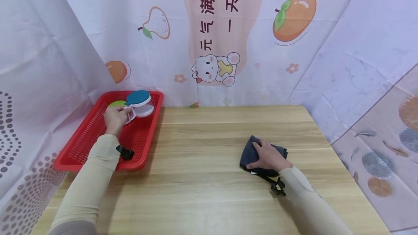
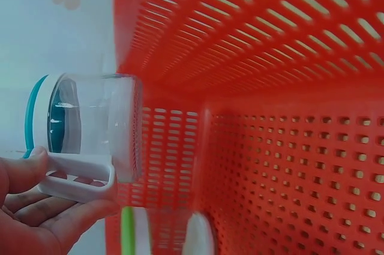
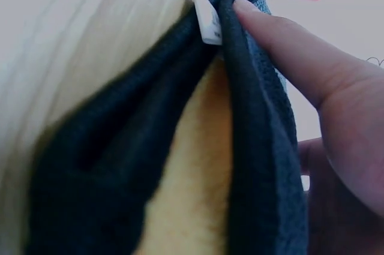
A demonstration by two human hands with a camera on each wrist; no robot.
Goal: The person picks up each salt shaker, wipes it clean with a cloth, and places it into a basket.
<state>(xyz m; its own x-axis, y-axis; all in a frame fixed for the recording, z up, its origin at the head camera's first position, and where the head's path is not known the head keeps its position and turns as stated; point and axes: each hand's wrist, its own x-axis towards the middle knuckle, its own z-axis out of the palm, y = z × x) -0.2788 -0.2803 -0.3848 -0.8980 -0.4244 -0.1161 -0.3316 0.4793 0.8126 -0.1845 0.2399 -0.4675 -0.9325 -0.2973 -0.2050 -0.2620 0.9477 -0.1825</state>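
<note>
My left hand [image 1: 115, 118] pinches the white handle [image 2: 84, 177] of a clear seasoning jar [image 1: 143, 110] with a teal lid [image 1: 138, 97]. The jar is at the far end of the red basket [image 1: 151, 133]; in the left wrist view it appears tipped sideways because of the camera angle. Beside it in the basket is another container with a green lid [image 1: 117, 104], partly hidden by the hand. On the right of the table, my right hand [image 1: 269, 157] rests spread over a folded dark grey cloth [image 1: 249, 153]. Its thumb [image 3: 294, 45] lies along the cloth's upper fold, near a small white tag [image 3: 207, 18].
The basket has slotted walls and stands at the left edge of the wooden table [image 1: 196, 177]. A printed curtain [image 1: 176, 53] hangs behind the table. A yellowish inner face [image 3: 192, 165] shows between the cloth's folds.
</note>
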